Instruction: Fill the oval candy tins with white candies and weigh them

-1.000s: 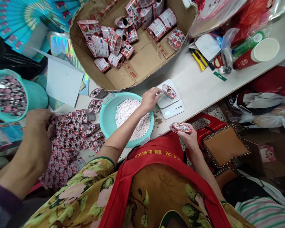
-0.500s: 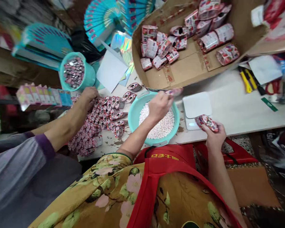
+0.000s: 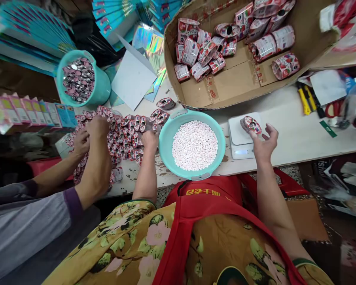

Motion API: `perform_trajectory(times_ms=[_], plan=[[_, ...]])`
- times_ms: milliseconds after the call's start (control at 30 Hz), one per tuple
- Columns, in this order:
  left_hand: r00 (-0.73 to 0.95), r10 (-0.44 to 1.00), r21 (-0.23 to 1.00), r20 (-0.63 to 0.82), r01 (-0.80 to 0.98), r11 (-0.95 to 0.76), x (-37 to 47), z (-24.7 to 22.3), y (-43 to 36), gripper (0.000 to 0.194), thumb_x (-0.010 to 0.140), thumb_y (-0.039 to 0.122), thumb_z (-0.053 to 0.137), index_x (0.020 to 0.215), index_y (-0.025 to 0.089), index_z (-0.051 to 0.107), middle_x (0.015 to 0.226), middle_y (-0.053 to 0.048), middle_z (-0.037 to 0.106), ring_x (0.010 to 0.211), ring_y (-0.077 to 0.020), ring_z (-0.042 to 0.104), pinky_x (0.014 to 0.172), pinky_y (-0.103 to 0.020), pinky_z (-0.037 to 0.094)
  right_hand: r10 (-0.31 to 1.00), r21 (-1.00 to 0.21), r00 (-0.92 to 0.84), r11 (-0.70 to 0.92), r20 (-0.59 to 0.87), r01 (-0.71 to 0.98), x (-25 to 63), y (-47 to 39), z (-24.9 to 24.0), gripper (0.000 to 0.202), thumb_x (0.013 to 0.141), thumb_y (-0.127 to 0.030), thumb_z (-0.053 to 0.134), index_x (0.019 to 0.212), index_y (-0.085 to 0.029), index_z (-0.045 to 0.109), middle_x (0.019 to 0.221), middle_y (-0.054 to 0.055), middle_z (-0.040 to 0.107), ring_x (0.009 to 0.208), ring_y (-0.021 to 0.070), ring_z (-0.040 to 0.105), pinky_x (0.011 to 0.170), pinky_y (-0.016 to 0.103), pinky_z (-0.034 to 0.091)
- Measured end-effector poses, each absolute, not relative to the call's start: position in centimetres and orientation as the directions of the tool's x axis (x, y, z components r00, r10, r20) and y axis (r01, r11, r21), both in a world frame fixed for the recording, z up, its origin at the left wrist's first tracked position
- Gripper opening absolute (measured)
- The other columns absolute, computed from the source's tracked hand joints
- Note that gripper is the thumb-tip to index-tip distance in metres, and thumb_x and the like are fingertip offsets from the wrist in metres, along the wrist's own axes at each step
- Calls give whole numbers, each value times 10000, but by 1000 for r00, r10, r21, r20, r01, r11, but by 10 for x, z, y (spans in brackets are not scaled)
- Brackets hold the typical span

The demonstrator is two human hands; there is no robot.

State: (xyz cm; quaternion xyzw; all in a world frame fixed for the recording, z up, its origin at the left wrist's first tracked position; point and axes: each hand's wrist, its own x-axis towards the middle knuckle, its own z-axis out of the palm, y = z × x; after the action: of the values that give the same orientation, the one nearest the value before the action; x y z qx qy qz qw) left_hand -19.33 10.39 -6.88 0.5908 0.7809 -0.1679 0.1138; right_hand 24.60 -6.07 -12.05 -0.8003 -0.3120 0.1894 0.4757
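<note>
closest in, at the bottom of the frame, a red apron (image 3: 213, 204) comes right up to the counter (image 3: 293, 138), which likely puts everything in reach from one spot. the turquoise bowl (image 3: 166, 152) sits mid-frame near the counter's edge, between the wearer's hands, probably so either can dip in; small pale pieces (image 3: 195, 146) cover its bottom. right of it, the right hand (image 3: 264, 144) is released, fingers spread, its thumb right by the red-and-white container (image 3: 251, 124); i can't tell if they touch. that container is on the white scale (image 3: 235, 132), right of centre, perhaps let go so the plate alone bears it. its oval top has busy red and white print ringing a dark hole, and its side looks greyish. left of the bowl, the left hand (image 3: 150, 139) is curled at the end of the massed containers (image 3: 123, 140), stood close together, i'd guess to save room; its fingers are hidden, so i can't say whether it grasps one. farther left, a co-worker's hands (image 3: 82, 142) are at the same cluster. beyond, upper right, the cardboard box (image 3: 231, 83) holds loose printed wrappers (image 3: 190, 51), and upper left a turquoise bucket (image 3: 103, 89) is heaped with shiny bits, too small to make out.
</note>
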Motion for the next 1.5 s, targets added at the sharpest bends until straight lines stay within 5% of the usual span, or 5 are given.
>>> perform_trajectory(times_ms=[267,433,900,1233,1500], plan=[[-26,974,149,-226,987,60,-158,-58,73,337,987,316,505,1216,168,702,1192,-128,713,1024,-250,666,868,-325,475,557,-857,828,-395,63,331,234,-121,-101,542,744,-463,768,1215,-234,633,1333,113,591,1171,265,627,904,467,583],[387,765,314,-514,915,-252,-74,-91,33,287,994,268,516,1197,163,690,1222,-117,690,1018,-220,672,811,-293,490,616,-872,783,-331,90,361,216,-113,-87,464,767,-441,764,1155,-202,675,1302,128,613,1210,280,623,894,451,599],[-177,953,172,-248,960,223,-205,-62,96,298,933,334,588,1118,161,745,1107,-115,750,1008,-269,668,834,-316,451,590,-859,804,-445,-69,253,208,-125,-87,448,758,-487,727,1078,-177,677,1229,105,659,1091,252,680,910,450,596],[14,967,245,-254,968,50,-194,-56,98,311,928,288,529,1172,190,694,1048,-71,723,956,-211,638,891,-285,448,531,-867,840,-465,-112,179,211,-132,-81,413,745,-443,726,1051,-169,681,1149,113,699,1022,224,695,883,413,586],[561,697,519,-445,797,-310,-45,-86,34,290,898,264,634,1169,183,701,1247,-115,655,1107,-252,626,953,-335,483,431,-887,880,-462,-199,26,219,-146,-90,434,730,-460,715,1021,-140,680,1020,122,724,955,220,688,914,422,564]])
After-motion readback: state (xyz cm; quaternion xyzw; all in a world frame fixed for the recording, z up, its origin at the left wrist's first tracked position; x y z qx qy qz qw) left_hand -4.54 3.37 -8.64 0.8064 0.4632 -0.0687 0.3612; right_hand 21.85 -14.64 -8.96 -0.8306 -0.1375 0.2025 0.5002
